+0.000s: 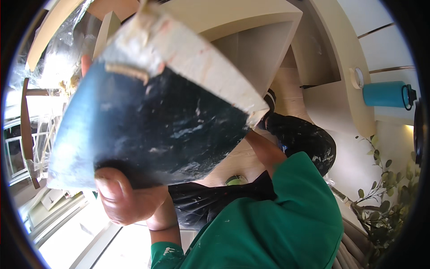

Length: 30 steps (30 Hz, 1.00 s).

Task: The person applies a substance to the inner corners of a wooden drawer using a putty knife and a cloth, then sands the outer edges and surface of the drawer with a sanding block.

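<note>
Close before me, a broad dark piece (179,125), smeared with white paint or plaster, fills much of the upper left. Its whitish far edge (206,67) is crusted with dried matter. My left hand (130,197) is closed on its near left side, thumb pressed on the dark face and the other fingers mostly hidden. My right forearm (266,152) reaches behind the piece, which hides that hand. A blurred fingertip (85,65) shows past the upper left edge; whose hand it belongs to I cannot make out. The piece's exact kind is unclear.
Beige built-in furniture (255,49) stands beyond. A blue bottle (384,94) with a black cap and a white ring-shaped roll (357,77) are at the right. A leafy plant (385,206) stands lower right. A round green thing (236,180) sits on the floor between my legs.
</note>
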Motion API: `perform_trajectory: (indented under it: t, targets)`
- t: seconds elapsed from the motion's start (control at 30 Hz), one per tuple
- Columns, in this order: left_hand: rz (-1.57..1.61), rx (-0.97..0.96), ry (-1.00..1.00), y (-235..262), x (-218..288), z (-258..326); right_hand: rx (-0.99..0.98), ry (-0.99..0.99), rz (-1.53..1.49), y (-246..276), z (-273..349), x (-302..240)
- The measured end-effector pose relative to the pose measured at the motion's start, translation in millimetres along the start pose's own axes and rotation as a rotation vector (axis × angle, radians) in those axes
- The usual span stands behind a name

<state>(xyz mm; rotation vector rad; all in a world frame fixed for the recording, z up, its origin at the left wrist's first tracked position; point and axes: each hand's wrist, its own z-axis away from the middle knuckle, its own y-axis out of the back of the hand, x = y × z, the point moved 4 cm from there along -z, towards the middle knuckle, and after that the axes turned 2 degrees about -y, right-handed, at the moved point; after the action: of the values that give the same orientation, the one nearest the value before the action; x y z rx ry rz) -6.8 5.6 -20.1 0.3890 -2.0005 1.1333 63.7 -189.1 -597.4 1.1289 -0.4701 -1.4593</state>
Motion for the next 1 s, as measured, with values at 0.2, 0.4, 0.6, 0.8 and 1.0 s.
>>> perform_trajectory:
  t: [0.2,0.4,0.6,0.8,1.0]
  targets:
    - [0.155,-0.087,0.111,-13.2,-1.8,1.5,0.207,0.031,0.05,-17.3,-11.2,66.8]
    - [-0.078,0.121,0.046,-22.2,2.3,2.5,0.145,0.321,0.073,22.7,46.7,-1.0]
    - [-0.138,-0.079,0.009,-28.3,2.2,-1.4,0.39,-0.013,0.202,15.0,-27.6,21.1]
    - [0.04,-0.27,-0.009,-34.8,6.5,-3.9,0.084,-0.005,0.314,-13.0,-28.1,-58.0]
    - [-0.197,-0.192,-0.087,-47.2,-0.2,-9.0,-0.006,0.283,-0.108,-21.9,9.3,-105.9]
